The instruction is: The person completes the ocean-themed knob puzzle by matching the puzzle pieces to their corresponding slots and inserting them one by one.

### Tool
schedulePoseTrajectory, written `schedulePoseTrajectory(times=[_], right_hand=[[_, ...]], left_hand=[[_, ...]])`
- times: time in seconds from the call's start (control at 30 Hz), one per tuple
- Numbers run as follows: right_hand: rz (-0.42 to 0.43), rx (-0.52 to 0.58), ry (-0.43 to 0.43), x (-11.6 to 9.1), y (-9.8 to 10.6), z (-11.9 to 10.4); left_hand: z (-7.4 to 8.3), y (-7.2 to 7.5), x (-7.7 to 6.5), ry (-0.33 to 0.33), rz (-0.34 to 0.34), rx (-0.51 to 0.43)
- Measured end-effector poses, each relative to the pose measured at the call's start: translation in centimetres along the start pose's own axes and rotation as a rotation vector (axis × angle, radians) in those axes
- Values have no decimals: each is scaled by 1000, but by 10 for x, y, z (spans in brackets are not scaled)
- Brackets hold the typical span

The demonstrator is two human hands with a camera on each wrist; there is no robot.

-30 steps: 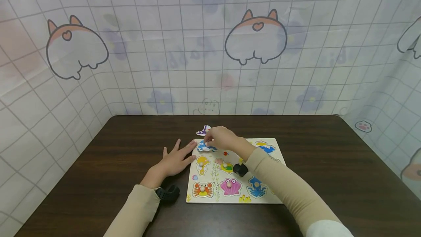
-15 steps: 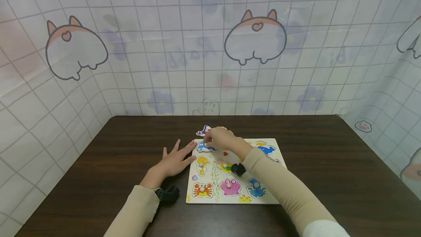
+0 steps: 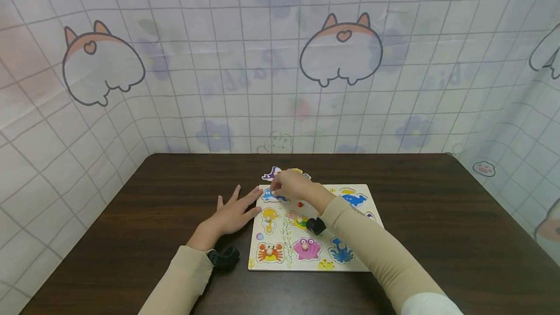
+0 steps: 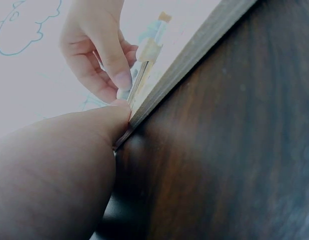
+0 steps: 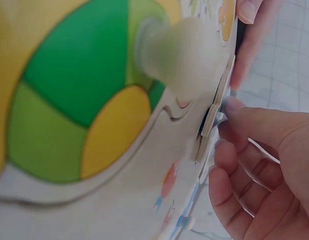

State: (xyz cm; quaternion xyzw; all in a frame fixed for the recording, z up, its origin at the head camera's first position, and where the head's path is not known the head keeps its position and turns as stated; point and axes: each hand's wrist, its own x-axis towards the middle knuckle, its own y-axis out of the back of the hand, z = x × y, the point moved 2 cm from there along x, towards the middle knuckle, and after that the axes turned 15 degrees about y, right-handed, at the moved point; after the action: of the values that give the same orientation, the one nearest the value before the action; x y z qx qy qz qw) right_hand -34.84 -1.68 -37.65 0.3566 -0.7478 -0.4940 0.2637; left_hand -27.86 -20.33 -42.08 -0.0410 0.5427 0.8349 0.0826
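My right hand (image 3: 292,183) reaches over a wooden knob puzzle board (image 3: 302,266) and pinches the knob of a blue sea-animal puzzle piece (image 3: 273,196) at the far left corner. In the right wrist view the edge of a wooden piece (image 5: 210,120) stands proud of the board beside the fingertips; how it sits in its recess is hidden. My left hand (image 3: 232,214) lies with spread fingers at the board's left edge, its fingertips touching it. Near the hands are a yellow seahorse piece (image 3: 269,220) and a turtle piece (image 5: 69,100) with a pale knob.
Crab (image 3: 270,253), pink shell (image 3: 307,248) and blue octopus (image 3: 341,251) pieces line the near side of the board. A blue whale (image 3: 353,200) is at the far right. Beyond the far edge lie a purple piece (image 3: 270,174) and another partly hidden piece (image 3: 305,175) on the dark table (image 3: 197,169).
The right wrist and forearm have shifted slightly left, while the fingers stay on the blue piece's knob. My left hand has not moved.
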Motion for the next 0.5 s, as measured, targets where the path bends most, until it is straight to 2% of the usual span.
schedulePoseTrajectory(times=[0.5], right_hand=[[30, 20, -20, 2, -3, 1]], left_hand=[[1, 1, -3, -6, 1, 9]])
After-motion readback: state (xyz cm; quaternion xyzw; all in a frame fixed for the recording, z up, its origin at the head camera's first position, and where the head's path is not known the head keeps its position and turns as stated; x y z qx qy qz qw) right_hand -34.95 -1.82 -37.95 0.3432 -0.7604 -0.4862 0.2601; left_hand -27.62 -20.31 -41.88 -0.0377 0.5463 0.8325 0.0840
